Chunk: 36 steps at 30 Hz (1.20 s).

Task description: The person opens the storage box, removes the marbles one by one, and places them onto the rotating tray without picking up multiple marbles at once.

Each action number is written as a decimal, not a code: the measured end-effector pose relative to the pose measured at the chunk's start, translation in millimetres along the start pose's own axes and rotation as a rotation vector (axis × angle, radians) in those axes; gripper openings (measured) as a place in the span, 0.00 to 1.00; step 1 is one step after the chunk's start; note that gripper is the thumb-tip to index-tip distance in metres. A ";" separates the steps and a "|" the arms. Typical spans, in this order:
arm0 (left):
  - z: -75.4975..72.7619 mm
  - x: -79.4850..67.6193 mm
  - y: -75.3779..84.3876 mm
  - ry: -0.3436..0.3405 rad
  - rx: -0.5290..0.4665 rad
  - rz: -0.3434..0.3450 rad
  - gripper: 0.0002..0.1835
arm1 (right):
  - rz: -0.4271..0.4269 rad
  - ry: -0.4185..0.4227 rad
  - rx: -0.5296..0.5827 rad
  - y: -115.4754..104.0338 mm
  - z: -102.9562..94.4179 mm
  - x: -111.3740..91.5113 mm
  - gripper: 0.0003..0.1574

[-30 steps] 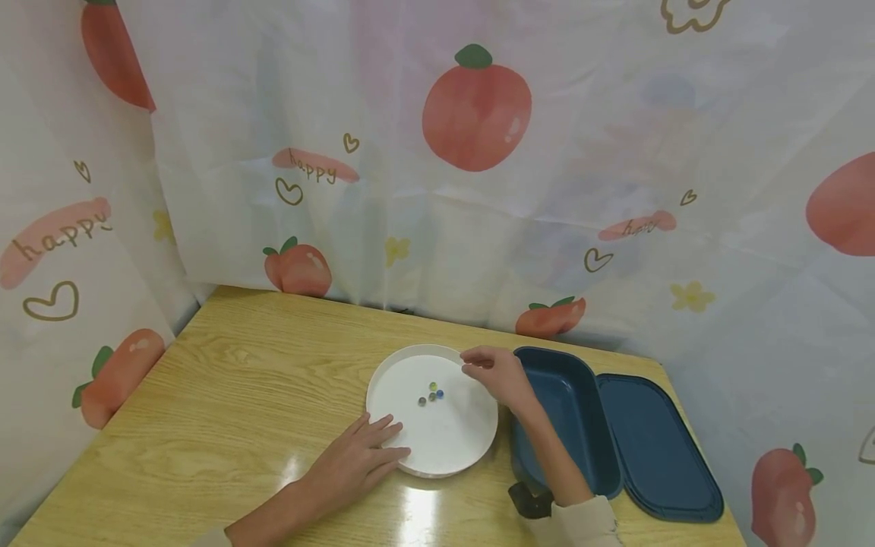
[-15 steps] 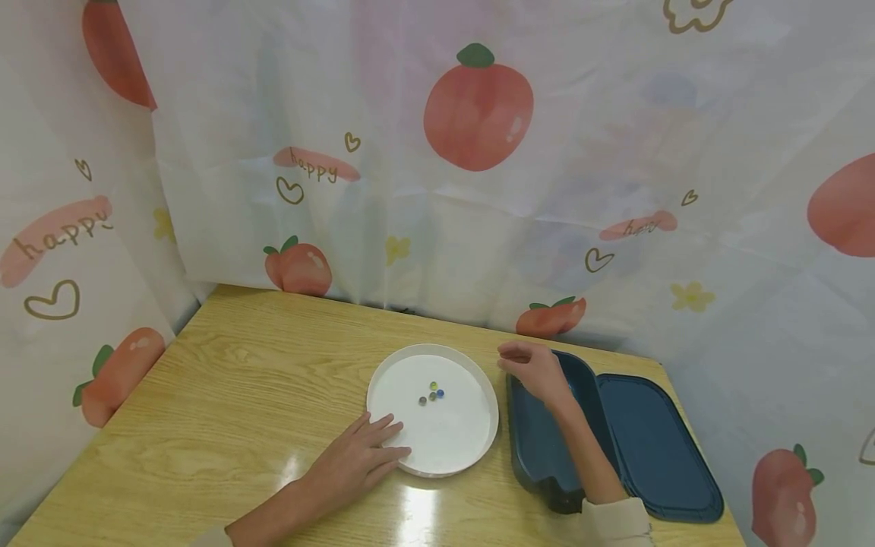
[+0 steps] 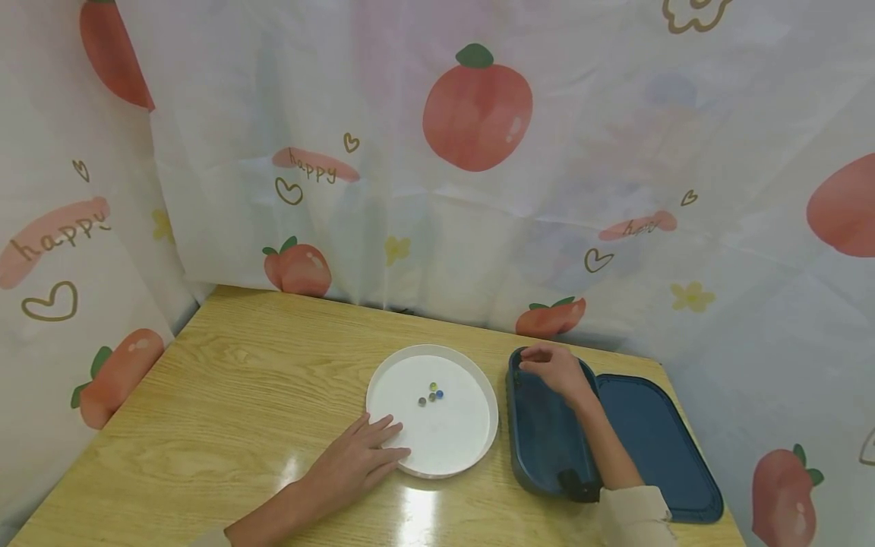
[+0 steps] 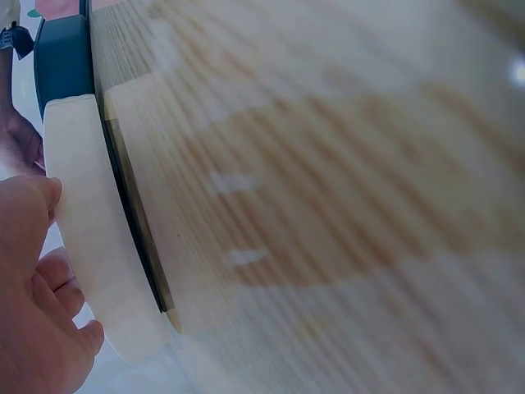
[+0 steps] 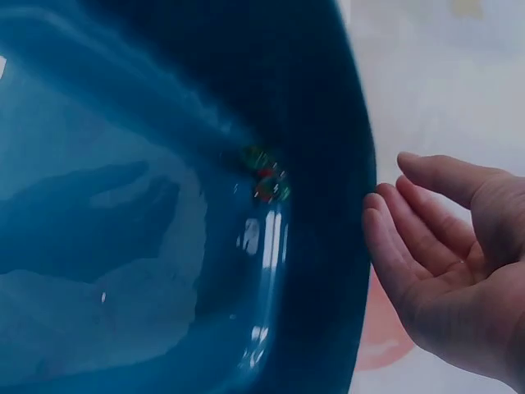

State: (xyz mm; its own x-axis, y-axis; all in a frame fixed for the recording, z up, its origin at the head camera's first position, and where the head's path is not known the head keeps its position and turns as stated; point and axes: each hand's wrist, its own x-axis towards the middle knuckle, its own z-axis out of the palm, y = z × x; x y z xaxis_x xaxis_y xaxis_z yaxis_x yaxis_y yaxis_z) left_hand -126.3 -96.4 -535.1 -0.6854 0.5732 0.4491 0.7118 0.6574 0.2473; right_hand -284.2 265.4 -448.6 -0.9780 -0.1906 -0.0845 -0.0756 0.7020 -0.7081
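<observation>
My left hand rests on the near-left rim of a round white tray, fingers spread and fairly straight. Several small glass marbles, yellow-green, blue and greyish, sit in a loose group on the tray. My right hand hovers over the far end of a deep blue rectangular container, thumb and fingers apart and holding nothing. In the right wrist view, a few blurred green and red marbles show inside the container by its end wall. Their exact number cannot be made out.
A flat blue lid lies to the right of the container, partly behind the right forearm. The wooden table ends at a fruit-print curtain at the back. A black wrist camera hangs over the container's near end.
My right hand has moved right, from the tray's far-right rim to over the container. The left hand, the tray and the marbles on it have stayed put.
</observation>
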 end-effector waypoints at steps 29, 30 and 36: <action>1.1 0.2 -1.2 0.029 -0.008 0.016 0.12 | 0.073 -0.172 0.063 41.4 2.8 21.5 0.23; 1.2 0.2 -1.3 0.031 -0.008 0.018 0.12 | 0.072 -0.172 0.061 43.3 3.4 22.5 0.23; 1.3 -0.2 -1.8 0.032 -0.005 0.022 0.12 | 0.068 -0.154 0.016 51.1 9.1 27.1 0.21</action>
State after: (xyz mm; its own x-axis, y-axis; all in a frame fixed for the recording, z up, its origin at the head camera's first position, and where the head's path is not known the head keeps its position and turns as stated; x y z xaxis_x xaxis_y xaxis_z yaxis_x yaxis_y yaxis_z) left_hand -127.6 -97.0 -536.7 -0.6646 0.5712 0.4817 0.7272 0.6426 0.2413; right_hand -312.9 289.9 -493.4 -0.9392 -0.2467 -0.2388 -0.0054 0.7060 -0.7082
